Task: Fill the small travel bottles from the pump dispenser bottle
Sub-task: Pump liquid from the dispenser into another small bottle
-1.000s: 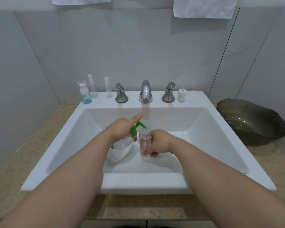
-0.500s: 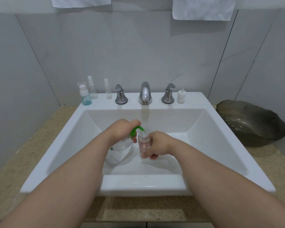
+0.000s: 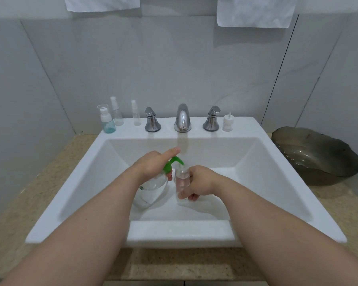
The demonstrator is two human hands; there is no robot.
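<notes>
Pump bottle (image 3: 151, 188) well inside sink walls (image 3: 89, 180)

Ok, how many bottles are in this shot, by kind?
Pump dispenser bottle: 1
Travel bottle held in the right hand: 1
Teal bottle on the sink ledge: 1
Clear spray bottles on the ledge: 2
Total: 5

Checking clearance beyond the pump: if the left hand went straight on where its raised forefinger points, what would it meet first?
Likely the sink's back wall, below the faucet; nothing shows between it and the left hand. Depth is unclear.
</notes>
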